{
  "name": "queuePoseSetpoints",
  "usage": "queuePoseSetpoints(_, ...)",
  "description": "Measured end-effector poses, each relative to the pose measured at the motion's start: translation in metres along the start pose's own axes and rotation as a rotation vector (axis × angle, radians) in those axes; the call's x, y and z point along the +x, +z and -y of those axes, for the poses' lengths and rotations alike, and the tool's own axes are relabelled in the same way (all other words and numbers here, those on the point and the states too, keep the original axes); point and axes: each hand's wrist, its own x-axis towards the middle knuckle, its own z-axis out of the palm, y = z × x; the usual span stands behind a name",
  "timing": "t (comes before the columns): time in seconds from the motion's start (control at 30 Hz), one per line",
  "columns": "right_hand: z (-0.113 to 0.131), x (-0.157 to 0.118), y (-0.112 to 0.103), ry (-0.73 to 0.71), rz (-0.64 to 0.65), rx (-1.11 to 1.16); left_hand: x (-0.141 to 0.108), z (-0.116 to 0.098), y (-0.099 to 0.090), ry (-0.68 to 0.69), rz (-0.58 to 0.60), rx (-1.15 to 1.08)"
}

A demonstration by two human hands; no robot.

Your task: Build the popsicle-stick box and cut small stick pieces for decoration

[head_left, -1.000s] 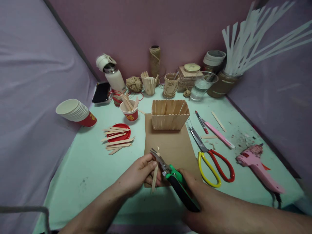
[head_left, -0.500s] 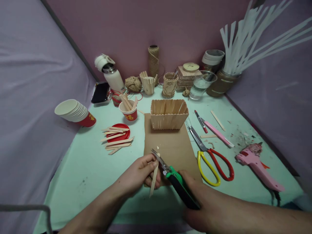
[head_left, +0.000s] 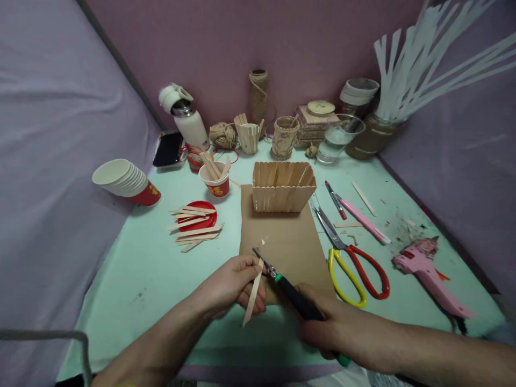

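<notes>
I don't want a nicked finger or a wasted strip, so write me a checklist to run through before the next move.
1. Wooden strip gripped by the left hand: ok, pinched near its upper end.
2. Cutters gripped by the right hand: ok, held around the handles.
3. Left fingers well away from the blades: not ok, they pinch the strip right beside them.
4. Strip seated between the blades: cannot tell, they are seen almost edge-on.
5. Wooden box away from the blades: ok, it stands farther back on the cardboard.
6. Glue gun cold: cannot tell, its heat does not show.
</notes>
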Motion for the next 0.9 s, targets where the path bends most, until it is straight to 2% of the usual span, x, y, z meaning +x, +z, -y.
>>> queuePoseSetpoints(0.1, -0.002, 0.000, 0.001, 0.024, -0.030, -0.021, -0.001, -0.002, -0.001, -0.006, 0.004, 0.010)
queuePoseSetpoints(0.27, 0.002, -0.010, -0.002, -0.090, -0.050, -0.080, -0.004, -0.002, -0.005, 0.011, 0.031, 0.145)
queuePoseSetpoints(0.43, -0.004, -0.019, -0.008, -0.149, -0.245, -0.302, -0.009, -0.005, -0.008, 0.134, 0.022, 0.357)
queuePoseSetpoints(0.5, -0.011, -0.019, -0.013, -0.194, -0.373, -0.464, -0.011, -0.010, -0.013, 0.249, -0.119, 0.575)
queuePoseSetpoints(0.6, -0.023, -0.013, -0.020, -0.226, -0.638, -0.760, -0.012, -0.018, -0.025, 0.440, -0.522, 0.971)
queuePoseSetpoints(0.67, -0.030, -0.007, -0.024, -0.225, -0.770, -0.917, -0.011, -0.020, -0.034, 0.487, -0.683, 1.128)
queuePoseSetpoints(0.77, -0.038, 0.002, -0.028, -0.226, -0.848, -1.061, -0.010, -0.018, -0.044, 0.487, -0.691, 1.211)
queuePoseSetpoints(0.9, -0.045, 0.006, -0.030, -0.253, -0.900, -1.152, -0.009, -0.015, -0.046, 0.450, -0.686, 1.204)
